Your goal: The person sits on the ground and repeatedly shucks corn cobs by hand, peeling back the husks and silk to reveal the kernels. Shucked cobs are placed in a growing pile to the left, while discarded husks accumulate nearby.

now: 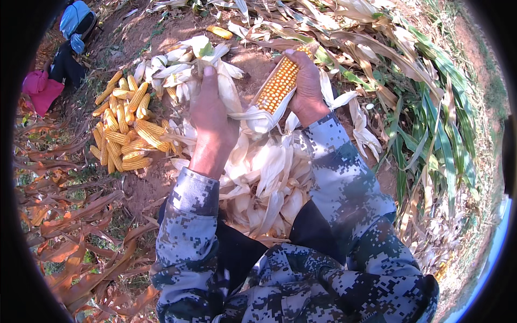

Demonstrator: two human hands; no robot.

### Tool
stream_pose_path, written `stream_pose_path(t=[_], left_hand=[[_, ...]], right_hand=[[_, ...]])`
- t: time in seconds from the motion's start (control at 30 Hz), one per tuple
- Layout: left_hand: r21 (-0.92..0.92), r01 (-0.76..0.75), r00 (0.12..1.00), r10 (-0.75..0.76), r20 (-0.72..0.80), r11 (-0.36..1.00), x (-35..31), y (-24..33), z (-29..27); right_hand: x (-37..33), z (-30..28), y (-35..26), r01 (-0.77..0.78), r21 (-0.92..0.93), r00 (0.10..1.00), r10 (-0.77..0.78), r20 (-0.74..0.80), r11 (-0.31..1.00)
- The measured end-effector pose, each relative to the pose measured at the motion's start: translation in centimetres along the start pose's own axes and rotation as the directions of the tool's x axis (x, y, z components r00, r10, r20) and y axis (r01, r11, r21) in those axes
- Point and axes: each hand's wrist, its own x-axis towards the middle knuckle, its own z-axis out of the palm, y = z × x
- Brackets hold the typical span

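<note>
One cob [277, 85] in opened husk [260, 121], in right grip [309, 86].

Brown soil ground [144, 188], piled yellow corn cobs [121, 119], loose pale husks [269, 172], long green leaves [444, 156]

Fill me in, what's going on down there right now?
A person in camouflage sleeves is husking corn. The right grip holds an ear of corn, its yellow kernels bared on the near face and pale husk around its base. The left grip is by the husk strips; its fingertips' hold is unclear. Bare cobs are piled to the left, and loose husks lie in front of the person.
</note>
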Motion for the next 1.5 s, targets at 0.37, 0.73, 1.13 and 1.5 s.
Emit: stream_pose_path(t=[0.37,0.73,1.13,1.5], left_hand=[[0.819,-0.308,0.951,0.164,0.260,0.484,-2.8,1.2,-4.4],[0.732,-0.211,0.967,0.028,0.254,0.648,-3.9,-4.6,-2.9],[0.647,-0.276,0.957,0.140,0.254,0.711,-3.5,-5.8,-3.6],[0.612,-0.189,0.982,0.135,0.133,0.768,-3.4,-4.9,-2.6]], right_hand=[[0.2,-0.4,-0.5,0.312,-0.700,0.942,-0.305,0.140,0.642],[-3.8,3.8,4.7,-0.088,-0.282,0.986,0.124,0.111,0.955],[-4.4,3.2,5.7,-0.258,0.019,0.965,0.258,-0.047,0.966],[-3.2,2.5,6.6,-0.212,0.367,0.959,0.265,-0.100,0.906]])
